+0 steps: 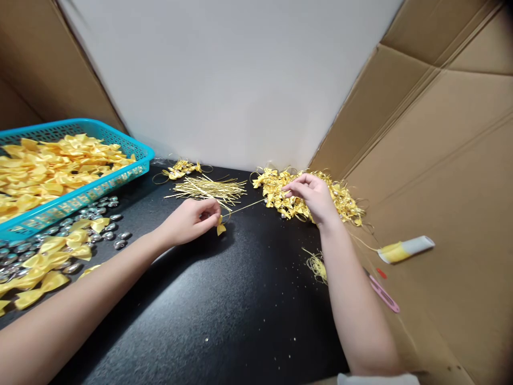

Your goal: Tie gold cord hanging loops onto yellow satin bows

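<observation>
My left hand [196, 220] is closed in a pinch near the middle of the black table, with a small yellow ribbon bow [220, 229] hanging at its fingertips. From there a thin yellow thread [246, 206] runs taut up to the right, in line with the pinched fingertips of my right hand [310, 197]. The thread's far end is lost against the pile of finished-looking yellow bows [276, 187] with gold loops beneath my right hand. Just beyond my left hand lies a bundle of gold cords [210, 188].
A blue basket [146, 152] of yellow bows stands left, with silver beads [119, 244] and loose bows [52, 282] before it. On the right are thread scraps [317, 266], a thread spool [412, 247] and a pink cutter [383, 294]. Cardboard walls [452, 160] flank the table.
</observation>
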Demonstrator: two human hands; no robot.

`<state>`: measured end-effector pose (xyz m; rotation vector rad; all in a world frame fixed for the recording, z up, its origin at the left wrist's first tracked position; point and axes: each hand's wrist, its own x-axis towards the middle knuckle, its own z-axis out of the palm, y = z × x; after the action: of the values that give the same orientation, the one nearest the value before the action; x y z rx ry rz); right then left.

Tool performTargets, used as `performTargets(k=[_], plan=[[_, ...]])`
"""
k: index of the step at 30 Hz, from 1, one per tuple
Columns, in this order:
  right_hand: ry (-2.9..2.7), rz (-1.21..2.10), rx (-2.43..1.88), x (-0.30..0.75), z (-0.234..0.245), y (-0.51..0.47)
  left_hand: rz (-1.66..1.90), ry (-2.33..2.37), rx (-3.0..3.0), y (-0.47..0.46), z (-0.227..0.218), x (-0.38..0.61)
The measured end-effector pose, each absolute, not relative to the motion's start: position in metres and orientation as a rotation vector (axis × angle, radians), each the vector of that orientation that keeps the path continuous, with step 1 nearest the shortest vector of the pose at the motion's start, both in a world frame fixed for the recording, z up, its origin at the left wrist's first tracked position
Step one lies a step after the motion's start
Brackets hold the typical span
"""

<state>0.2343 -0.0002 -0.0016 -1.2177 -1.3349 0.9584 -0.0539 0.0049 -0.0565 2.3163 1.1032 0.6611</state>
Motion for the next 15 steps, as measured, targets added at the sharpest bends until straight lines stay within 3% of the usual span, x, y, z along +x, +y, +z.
performTargets(k=[15], plan=[[-1.350,1.009,-1.258,0.217,-0.013,0.003,0.451,1.079,2.601,0.010,-0.053,-0.056]])
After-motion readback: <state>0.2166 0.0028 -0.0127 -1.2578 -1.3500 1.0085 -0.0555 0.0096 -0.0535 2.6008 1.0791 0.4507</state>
